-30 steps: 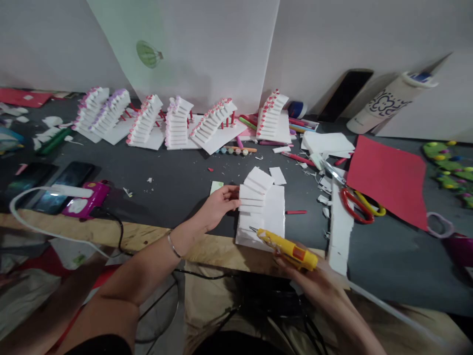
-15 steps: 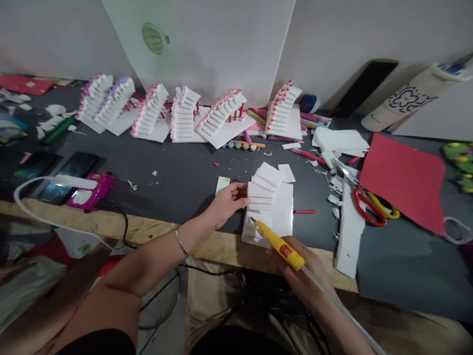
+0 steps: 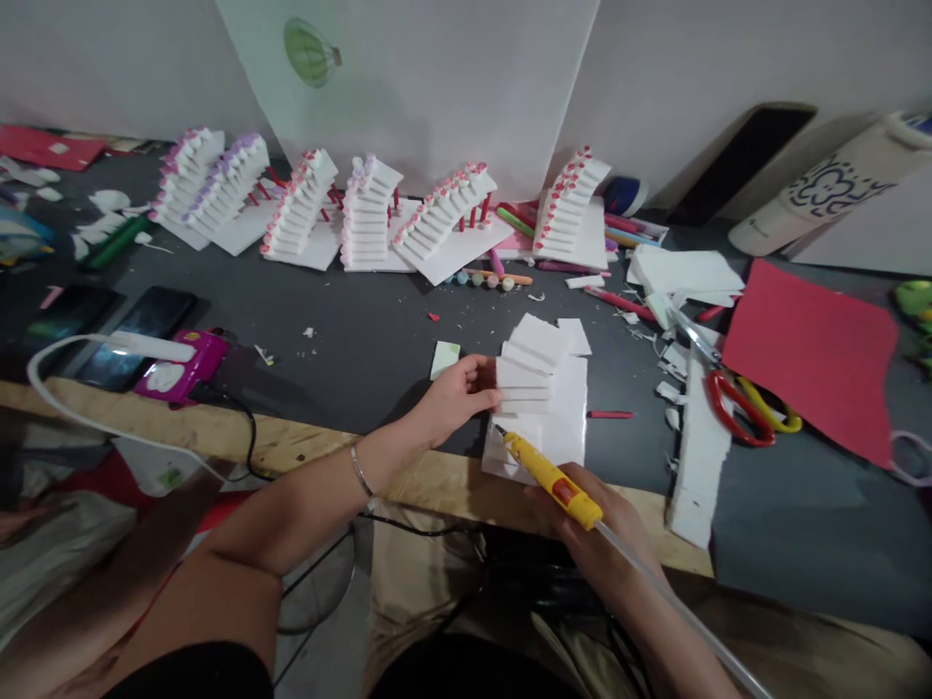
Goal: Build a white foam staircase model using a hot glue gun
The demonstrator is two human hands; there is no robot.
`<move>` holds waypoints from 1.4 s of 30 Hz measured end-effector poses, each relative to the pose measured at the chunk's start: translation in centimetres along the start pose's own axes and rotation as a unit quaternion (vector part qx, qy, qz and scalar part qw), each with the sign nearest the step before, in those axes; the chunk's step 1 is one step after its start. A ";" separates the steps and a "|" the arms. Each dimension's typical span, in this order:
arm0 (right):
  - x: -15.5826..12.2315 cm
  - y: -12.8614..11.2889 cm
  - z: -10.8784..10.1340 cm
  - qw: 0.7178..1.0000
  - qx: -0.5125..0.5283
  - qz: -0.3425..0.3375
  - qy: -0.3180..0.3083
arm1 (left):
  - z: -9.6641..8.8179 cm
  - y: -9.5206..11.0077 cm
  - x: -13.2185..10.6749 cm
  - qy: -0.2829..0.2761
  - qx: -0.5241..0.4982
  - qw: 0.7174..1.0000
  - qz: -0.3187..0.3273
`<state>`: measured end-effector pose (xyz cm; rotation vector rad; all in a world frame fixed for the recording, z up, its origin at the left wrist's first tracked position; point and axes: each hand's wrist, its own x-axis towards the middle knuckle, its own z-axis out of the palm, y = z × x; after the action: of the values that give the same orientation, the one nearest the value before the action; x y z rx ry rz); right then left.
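Steadying the foam staircase [image 3: 535, 374], likely light and crushable, I pinch its left edge with my left hand [image 3: 455, 403], my right hand [image 3: 604, 529] wrapped round the glue gun [image 3: 549, 476] beside it.

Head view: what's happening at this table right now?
A person works at a dark table. The left hand grips the side of a white foam staircase on its base sheet. The right hand holds a yellow glue gun, nozzle at the lowest steps. Similar staircases stand in a row behind it.
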<state>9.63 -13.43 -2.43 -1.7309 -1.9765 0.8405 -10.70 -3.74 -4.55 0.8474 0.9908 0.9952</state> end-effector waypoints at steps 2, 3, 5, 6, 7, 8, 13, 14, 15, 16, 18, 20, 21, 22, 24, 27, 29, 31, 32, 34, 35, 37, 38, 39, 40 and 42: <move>0.0 0.0 0.0 1.000 -0.007 -0.008 0.004 | 0.0 0.0 -0.1 -0.007 0.011 1.000 -0.002; 0.0 -0.1 0.0 1.000 -0.008 -0.012 0.005 | 0.0 0.0 -0.1 -0.011 0.017 1.000 -0.002; 0.1 -0.2 -0.1 1.000 -0.006 -0.019 0.010 | 0.0 0.0 -0.1 -0.017 0.036 0.999 0.000; 0.1 -0.3 -0.1 1.000 -0.005 -0.021 0.012 | 0.0 0.0 0.0 -0.019 0.050 0.999 0.003; 0.1 -0.3 -0.2 1.000 -0.005 -0.021 0.013 | 0.0 -0.1 0.1 -0.020 0.065 0.998 0.007; 0.1 -0.4 -0.2 1.000 -0.007 -0.018 0.014 | 0.0 -0.2 0.2 -0.021 0.079 0.997 0.011; 0.0 -0.2 -0.2 1.000 -0.016 -0.001 0.012 | -0.2 -0.5 0.4 -0.036 0.109 0.993 0.017; 0.0 -0.1 -0.2 1.000 -0.015 0.003 0.011 | -0.2 -0.6 0.4 -0.035 0.107 0.993 0.021; 0.0 -0.1 -0.2 1.000 -0.014 0.006 0.010 | -0.2 -0.6 0.4 -0.033 0.101 0.994 0.026; 0.0 0.0 -0.2 1.000 -0.013 0.010 0.007 | -0.2 -0.7 0.4 -0.032 0.091 0.995 0.029; 0.1 0.0 -0.2 1.000 -0.009 0.016 0.004 | -0.2 -0.7 0.3 -0.034 0.070 0.997 0.029; 0.1 0.0 -0.3 1.000 0.001 0.020 0.000 | -0.2 -0.7 0.3 -0.041 0.066 0.997 0.020; 0.2 0.0 -0.3 1.000 0.007 0.022 -0.005 | -0.2 -0.7 0.3 -0.042 0.074 0.996 0.016; 0.2 0.0 -0.4 1.000 0.010 0.026 -0.011 | -0.1 -0.6 0.3 -0.043 0.083 0.996 0.013; 0.2 0.1 -0.5 0.999 0.012 0.036 -0.030 | -0.1 -0.4 0.3 -0.043 0.100 0.994 0.011; 0.1 0.3 -0.7 0.998 0.007 0.056 -0.041 | 0.0 -0.3 0.3 -0.051 0.116 0.992 0.013; 0.0 0.5 -0.8 0.997 0.009 0.063 -0.040 | 0.0 -0.2 0.4 -0.054 0.123 0.991 0.015; 0.0 0.5 -0.9 0.996 0.013 0.070 -0.047 | 0.0 -0.3 0.4 -0.055 0.126 0.990 0.015; -0.1 0.5 -1.0 0.996 0.016 0.074 -0.055 | 0.0 -0.3 0.4 -0.055 0.126 0.990 0.015; -0.1 0.5 -1.3 0.994 0.023 0.085 -0.065 | 0.0 -0.4 0.5 -0.055 0.124 0.991 0.017; 0.0 0.5 -1.4 0.993 0.027 0.089 -0.067 | 0.0 -0.4 0.5 -0.055 0.123 0.991 0.019; 0.0 0.4 -1.7 0.993 0.033 0.092 -0.066 | 0.1 -0.3 0.4 -0.055 0.126 0.990 0.020; 0.0 0.4 -1.8 0.993 0.034 0.091 -0.066 | 0.1 -0.3 0.4 -0.054 0.130 0.990 0.020; 0.1 0.5 -1.9 0.993 0.033 0.089 -0.066 | 0.1 -0.2 0.3 -0.053 0.135 0.989 0.019; 0.1 0.6 -2.0 0.993 0.033 0.087 -0.067 | 0.1 -0.1 0.3 -0.052 0.139 0.989 0.019; 0.1 0.8 -2.2 0.993 0.028 0.091 -0.067 | 0.2 0.0 0.2 -0.049 0.149 0.987 0.019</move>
<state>11.56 -12.91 -1.31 -1.8882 -1.8772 1.0885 -10.48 -3.54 -4.56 1.1550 1.0568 0.8396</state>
